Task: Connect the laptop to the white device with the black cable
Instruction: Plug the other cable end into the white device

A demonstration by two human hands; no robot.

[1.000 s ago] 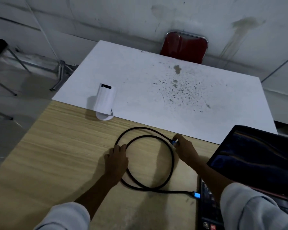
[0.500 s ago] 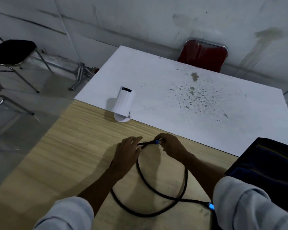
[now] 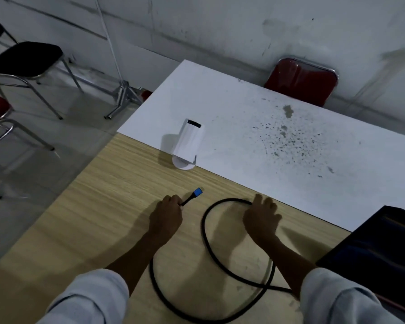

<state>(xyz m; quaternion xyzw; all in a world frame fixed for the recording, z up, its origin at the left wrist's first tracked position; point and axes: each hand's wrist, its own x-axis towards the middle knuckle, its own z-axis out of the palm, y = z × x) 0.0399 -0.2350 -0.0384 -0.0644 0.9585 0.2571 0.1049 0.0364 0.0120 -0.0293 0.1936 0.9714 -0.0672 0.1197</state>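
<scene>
The black cable (image 3: 205, 232) lies in a loose loop on the wooden table (image 3: 98, 206), in the lower middle of the frame. Its free end, a blue plug (image 3: 198, 191), sticks out just above the left hand (image 3: 166, 218) and points up toward the white device (image 3: 188, 143). The left hand pinches the cable just behind this plug, with the fingers closed around it. The right hand (image 3: 261, 218) rests on the top of the loop with its fingers spread quite wide; it seems only to press or steady the cable, but I cannot tell if any finger really grips it.

The white device stands above the plug, near it but not touching, at the edge where the wooden table meets the white table (image 3: 290, 183). The laptop (image 3: 379, 253) is at the lower right, partly out of the frame. The other end of the cable runs toward it under the right arm, and whether it is plugged in is hidden.

So I judge the task as about half way: the plug is in hand and aimed, but it is not yet in the device, and the laptop side must be checked.
</scene>
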